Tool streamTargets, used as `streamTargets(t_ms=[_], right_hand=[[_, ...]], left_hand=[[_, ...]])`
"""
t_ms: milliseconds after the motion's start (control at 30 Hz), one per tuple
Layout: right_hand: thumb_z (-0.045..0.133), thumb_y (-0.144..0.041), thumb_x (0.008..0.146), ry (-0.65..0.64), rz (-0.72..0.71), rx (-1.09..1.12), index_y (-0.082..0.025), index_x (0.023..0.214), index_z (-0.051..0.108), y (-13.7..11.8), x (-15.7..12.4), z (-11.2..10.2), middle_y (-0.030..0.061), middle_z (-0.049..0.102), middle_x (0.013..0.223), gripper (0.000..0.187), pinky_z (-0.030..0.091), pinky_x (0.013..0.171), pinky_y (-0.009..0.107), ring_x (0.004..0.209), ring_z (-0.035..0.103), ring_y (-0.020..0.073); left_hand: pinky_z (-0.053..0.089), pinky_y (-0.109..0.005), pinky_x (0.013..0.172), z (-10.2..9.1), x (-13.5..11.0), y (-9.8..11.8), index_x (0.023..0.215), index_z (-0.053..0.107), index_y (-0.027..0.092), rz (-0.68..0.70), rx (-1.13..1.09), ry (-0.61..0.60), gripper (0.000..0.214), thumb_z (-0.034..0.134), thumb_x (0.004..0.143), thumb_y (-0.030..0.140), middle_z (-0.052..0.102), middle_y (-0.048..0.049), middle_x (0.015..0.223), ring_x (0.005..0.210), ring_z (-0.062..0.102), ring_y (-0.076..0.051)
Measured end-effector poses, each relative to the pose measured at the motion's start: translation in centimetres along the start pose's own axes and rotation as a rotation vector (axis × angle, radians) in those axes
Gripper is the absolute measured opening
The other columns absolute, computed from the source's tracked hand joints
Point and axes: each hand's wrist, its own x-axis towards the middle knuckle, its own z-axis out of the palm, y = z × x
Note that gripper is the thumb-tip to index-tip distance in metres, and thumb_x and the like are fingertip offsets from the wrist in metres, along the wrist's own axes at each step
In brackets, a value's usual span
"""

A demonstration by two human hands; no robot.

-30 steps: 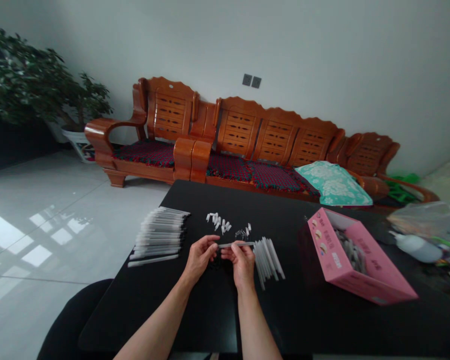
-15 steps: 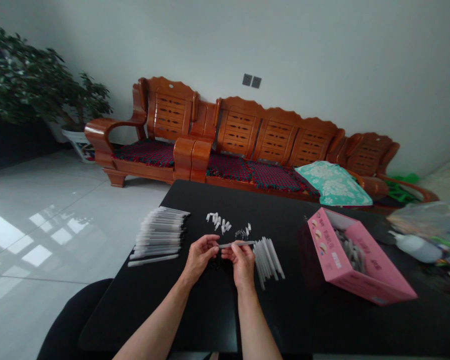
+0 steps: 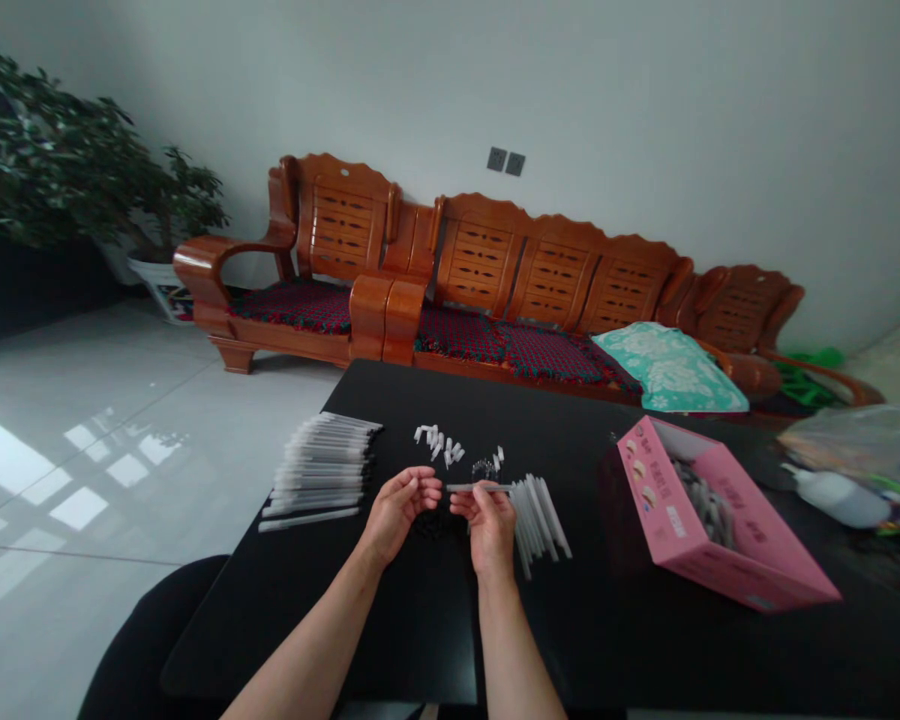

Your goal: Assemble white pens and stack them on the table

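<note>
Just above the middle of the surface (image 3: 585,630), the right grip (image 3: 493,522) is closed on a slim grey tube (image 3: 463,488), holding it nearly level with its free end towards the left grip (image 3: 397,512). That left grip is loosely spread and half curled, its fingertips just beside the free end and apparently not touching it; whether some tiny part lies in those fingers cannot be told. To do this well, I judge, the right grip wants a light, steady pinch that neither rolls nor squeezes the tube, with the left fingers meeting the end straight on, not aslant. Between and below the grips lie dark bits (image 3: 430,525), too blurred to make out. Beyond the left grip are white caps (image 3: 436,441); beyond the right, small clear bits (image 3: 484,467). Spare tubes (image 3: 544,515) lie just right of the right grip, a bigger tube row (image 3: 319,470) lies left of the left grip, and a pink box (image 3: 742,578) stands farther out to the right. Compared with half a second ago, the left fingers have come away from the tube's end and the tube sits more level; the piles look unchanged.
</note>
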Motion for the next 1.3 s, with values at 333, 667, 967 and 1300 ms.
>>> streamTargets(t_ms=[333, 667, 967, 1300], right_hand=[[0.075, -0.028, 0.073, -0.001, 0.001, 0.001, -0.016, 0.087, 0.058, 0.0, 0.0, 0.0, 0.0033, 0.073, 0.068, 0.024, 0.059, 0.054, 0.028, 0.060, 0.072, 0.0200], [0.072, -0.028, 0.076, -0.049, -0.015, -0.053, -0.015, 0.088, 0.058, 0.4, 0.0, -0.2, 0.0034, 0.073, 0.070, 0.022, 0.058, 0.053, 0.027, 0.059, 0.072, 0.0194], [0.071, -0.026, 0.077, -0.059, -0.012, -0.070, -0.015, 0.088, 0.058, 0.4, -0.1, -0.2, 0.0034, 0.073, 0.070, 0.020, 0.058, 0.053, 0.027, 0.059, 0.071, 0.0191], [0.072, -0.027, 0.076, -0.033, -0.019, -0.063, -0.015, 0.087, 0.058, 0.3, 0.0, -0.2, 0.0030, 0.073, 0.068, 0.022, 0.058, 0.052, 0.027, 0.058, 0.071, 0.0192]], left_hand=[[0.050, -0.024, 0.061, 0.2, 0.0, 0.1, 0.100, 0.065, 0.011, 0.037, 0.119, 0.006, 0.031, 0.068, 0.079, 0.034, 0.069, -0.0103, 0.087, 0.069, 0.063, -0.014], [0.031, -0.017, 0.040, 0.9, -0.6, -0.4, 0.072, 0.063, 0.015, 0.193, 0.720, -0.009, 0.029, 0.063, 0.082, 0.041, 0.054, 0.0035, 0.046, 0.038, 0.044, -0.007], [0.032, -0.015, 0.040, 0.5, -0.2, -0.7, 0.071, 0.060, 0.014, 0.197, 0.680, 0.007, 0.029, 0.062, 0.082, 0.041, 0.058, 0.0016, 0.055, 0.042, 0.045, -0.006], [0.034, -0.015, 0.038, 0.0, -0.1, -1.1, 0.078, 0.062, 0.013, 0.188, 0.671, -0.004, 0.030, 0.060, 0.083, 0.043, 0.062, -0.0017, 0.063, 0.043, 0.048, -0.007]])
